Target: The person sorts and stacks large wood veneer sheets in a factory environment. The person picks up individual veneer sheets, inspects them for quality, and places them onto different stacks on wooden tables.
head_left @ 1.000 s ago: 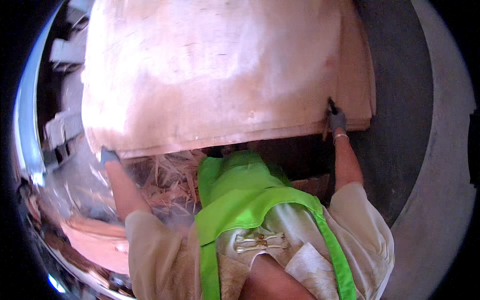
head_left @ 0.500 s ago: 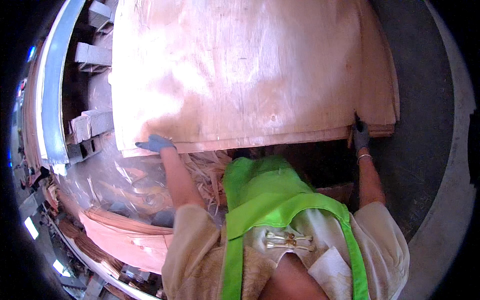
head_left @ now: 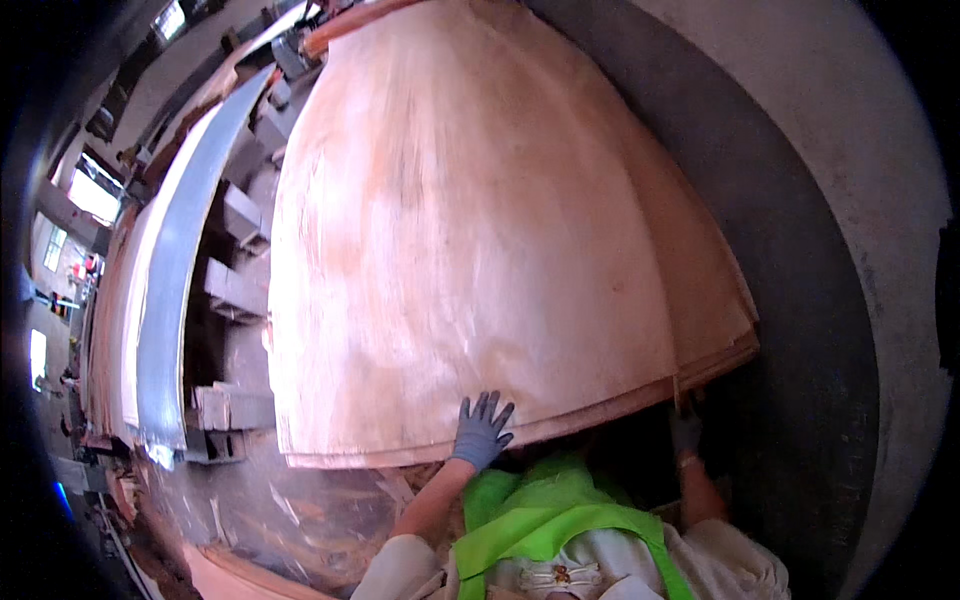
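Observation:
A broad stack of thin wood veneer sheets (head_left: 480, 250) lies in front of me, its near edge close to my apron. My left hand (head_left: 482, 434), in a grey glove, is spread flat with fingers apart on the top sheet at that edge. In shadow at the near edge, toward the right, is my gloved right hand (head_left: 686, 432), closed just below the sheets. A thin upright sliver shows above its fingers; I cannot tell whether it is a tool or a strip of wood.
Left of the stack are grey blocks (head_left: 235, 290) and a long bluish-grey panel (head_left: 165, 340). Torn veneer scraps (head_left: 290, 505) litter the floor by the near left. More pinkish sheets (head_left: 235, 575) lie at the lower left. A dark floor strip (head_left: 800, 300) runs along the right.
My view has tilted toward the far end of the stack. My left hand has moved right along the near edge and spread out on the top sheet. The right hand has dropped lower, into shadow.

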Available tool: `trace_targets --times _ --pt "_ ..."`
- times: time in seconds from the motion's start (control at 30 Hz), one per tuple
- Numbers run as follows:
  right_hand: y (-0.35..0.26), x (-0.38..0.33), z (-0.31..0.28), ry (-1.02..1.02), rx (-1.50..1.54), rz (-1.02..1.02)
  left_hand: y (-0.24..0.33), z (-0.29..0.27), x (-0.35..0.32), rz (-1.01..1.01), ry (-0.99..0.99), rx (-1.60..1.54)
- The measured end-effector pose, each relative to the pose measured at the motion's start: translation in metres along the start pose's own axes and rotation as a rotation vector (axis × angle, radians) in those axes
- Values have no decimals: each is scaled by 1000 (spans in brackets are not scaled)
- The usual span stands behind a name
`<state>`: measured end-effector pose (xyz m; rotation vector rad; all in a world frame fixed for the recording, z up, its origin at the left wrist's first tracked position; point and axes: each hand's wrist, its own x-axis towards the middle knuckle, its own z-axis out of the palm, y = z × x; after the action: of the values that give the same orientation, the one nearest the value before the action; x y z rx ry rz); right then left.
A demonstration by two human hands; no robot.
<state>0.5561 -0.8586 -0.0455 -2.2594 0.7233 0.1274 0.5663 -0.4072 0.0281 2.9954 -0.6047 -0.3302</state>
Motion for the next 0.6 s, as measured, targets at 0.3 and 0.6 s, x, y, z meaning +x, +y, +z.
trace_targets --times 0.3,0.6 --pt "52 -119 -99 101 -51 283 0 19 13 36 23 84" --pt "-8 -135 -263 403 -279 86 28 -1 30 86 38 27"
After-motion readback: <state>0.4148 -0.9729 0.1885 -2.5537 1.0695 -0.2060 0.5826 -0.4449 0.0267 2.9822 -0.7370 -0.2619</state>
